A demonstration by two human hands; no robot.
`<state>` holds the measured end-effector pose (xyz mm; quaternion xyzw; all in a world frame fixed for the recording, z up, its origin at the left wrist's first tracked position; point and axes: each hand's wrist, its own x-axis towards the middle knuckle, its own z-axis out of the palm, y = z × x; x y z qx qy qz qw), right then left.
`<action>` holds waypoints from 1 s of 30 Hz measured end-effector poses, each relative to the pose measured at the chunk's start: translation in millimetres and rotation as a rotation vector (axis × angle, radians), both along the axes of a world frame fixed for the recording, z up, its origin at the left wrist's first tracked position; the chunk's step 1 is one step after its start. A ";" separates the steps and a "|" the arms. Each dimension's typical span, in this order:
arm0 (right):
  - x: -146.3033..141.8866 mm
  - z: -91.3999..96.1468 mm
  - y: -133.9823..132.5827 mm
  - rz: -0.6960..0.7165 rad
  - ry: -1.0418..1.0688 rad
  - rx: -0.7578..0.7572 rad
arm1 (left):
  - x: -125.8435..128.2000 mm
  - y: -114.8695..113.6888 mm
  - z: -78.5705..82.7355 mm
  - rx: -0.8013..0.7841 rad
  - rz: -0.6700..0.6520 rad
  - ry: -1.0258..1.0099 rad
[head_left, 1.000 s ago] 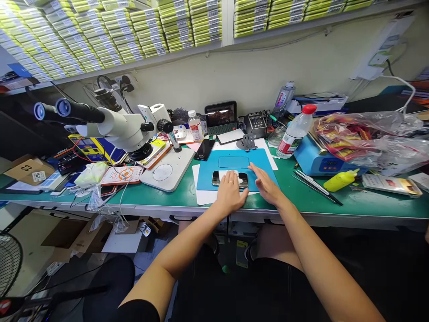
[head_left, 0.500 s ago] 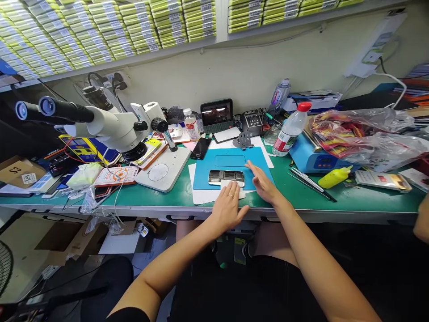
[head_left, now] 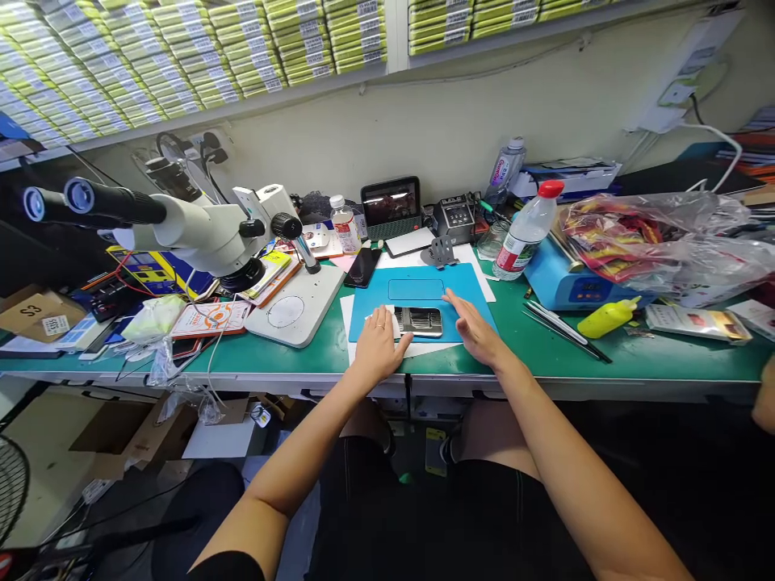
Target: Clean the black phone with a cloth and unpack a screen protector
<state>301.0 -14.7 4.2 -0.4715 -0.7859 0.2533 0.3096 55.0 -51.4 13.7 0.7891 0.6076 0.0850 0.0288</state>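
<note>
The green table (head_left: 315, 347) is stretching out under both hands, and a blue mat (head_left: 369, 289) is lying on it, under the left fingers. The left hand (head_left: 375, 343) is lying flat, fingers straight, not closing. The right hand (head_left: 475, 327) is also opening flat, holding nothing. The phone (head_left: 427, 321) is lying between the hands. The white cloth (head_left: 395, 323) is sitting under the left fingers, covering the phone's left end. The wiping seems to be going on; I cannot tell which parts are clean or left.
</note>
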 end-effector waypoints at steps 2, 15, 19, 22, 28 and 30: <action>-1.3 -1.2 1.8 -0.002 0.000 0.003 | 12.2 5.0 0.5 0.012 -0.010 0.010; 0.6 2.0 -2.2 -0.005 0.008 0.042 | 82.7 -10.2 -7.3 0.128 -0.262 -0.020; 0.7 1.9 -1.6 -0.005 0.008 0.032 | 43.3 -25.7 -8.0 0.079 -0.242 -0.032; 0.7 2.5 -1.1 -0.012 0.019 0.007 | 12.9 -16.6 -4.7 0.038 -0.135 -0.015; -3.5 8.2 -2.9 -0.016 -0.010 -0.006 | 6.8 23.7 4.1 -0.026 -0.030 0.022; -4.0 7.8 -3.0 -0.014 -0.009 0.001 | 24.3 28.5 4.4 -0.016 -0.065 0.014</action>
